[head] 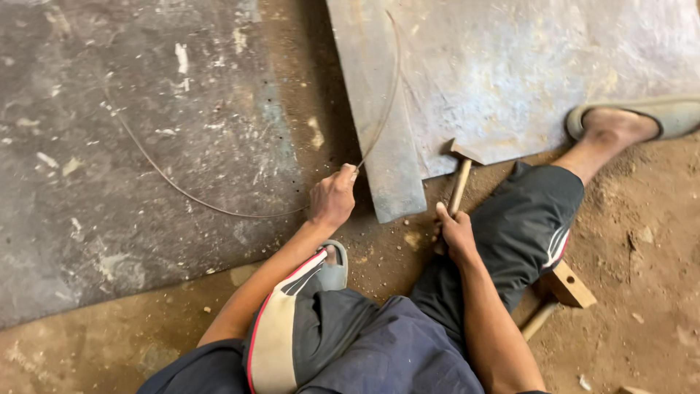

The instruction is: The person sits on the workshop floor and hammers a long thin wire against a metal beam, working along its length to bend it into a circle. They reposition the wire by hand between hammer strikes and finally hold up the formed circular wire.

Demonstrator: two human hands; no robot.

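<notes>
head view | left hand [332, 197] clenched on thin curved wire [219, 208], at centre, wire arcing to 9 and 12 o'clock | right hand [456, 233] grasping hammer [461, 179] handle, 4 o'clock of centre, head touching grey metal sheet [525, 73] edge | no labels visible

Qty on floor: 2 metal sheets [131, 131] [525, 66], 1 bent wire [219, 208], 2 hammers [461, 175] [561, 288], 2 sandals [656, 113] [334, 270], 2 hands [332, 197] [456, 233].
</notes>
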